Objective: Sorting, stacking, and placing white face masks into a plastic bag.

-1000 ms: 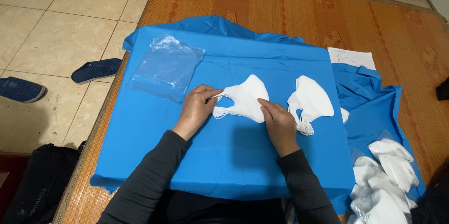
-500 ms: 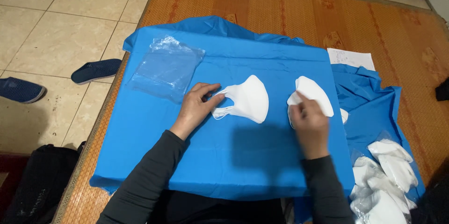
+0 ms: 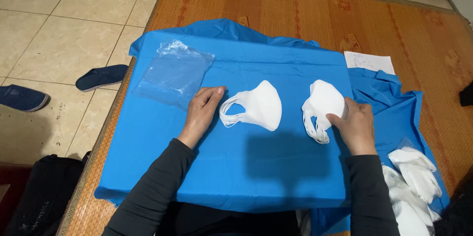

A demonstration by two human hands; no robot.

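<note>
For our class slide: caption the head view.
Left hand rests beside one white mask stack; right hand grips another.

Both arms are covered by long, close-fitting sleeves of dark charcoal grey, plain knit with no print, stripe or button in view. The left sleeve (image 3: pixel 152 186) ends in a snug cuff just behind the wrist, well back from the fingers, and shows soft creases along the forearm. The right sleeve (image 3: pixel 372 194) matches it in colour and cut, its cuff also stopping short of the hand. The left hand (image 3: pixel 202 112) and the right hand (image 3: pixel 355 125) are bare: no gloves, rings, watch or bracelet show. Fingernails are short and unpainted. Below the sleeves, a dark garment covers the lap.
</note>
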